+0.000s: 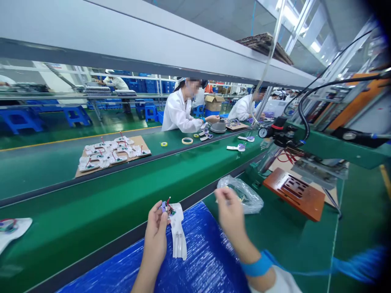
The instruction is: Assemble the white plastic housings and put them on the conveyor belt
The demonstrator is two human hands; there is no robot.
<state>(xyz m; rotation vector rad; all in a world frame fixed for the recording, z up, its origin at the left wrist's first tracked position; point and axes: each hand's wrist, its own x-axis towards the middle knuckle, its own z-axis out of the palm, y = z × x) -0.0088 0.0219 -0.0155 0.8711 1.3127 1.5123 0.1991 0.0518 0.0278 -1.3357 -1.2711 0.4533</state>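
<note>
My left hand [157,230] is closed at the top end of a white plastic housing [178,232], above the blue mat. Wires, a small green board and a purple part [164,206] show at that end, with the purple part between my thumb and fingers. My right hand [229,209] is raised in front of a clear plastic bag [252,197], thumb and fingers pinched together. Whatever it may hold is too small to make out. A blue band [258,264] circles my right wrist.
A green conveyor belt [122,201] runs beyond the blue mat [200,248]. Cardboard with several white housings [111,152] lies across it. A press with an orange-brown plate [308,203] stands at right. Co-workers in white [179,112] sit opposite. Another white housing [18,232] is at left.
</note>
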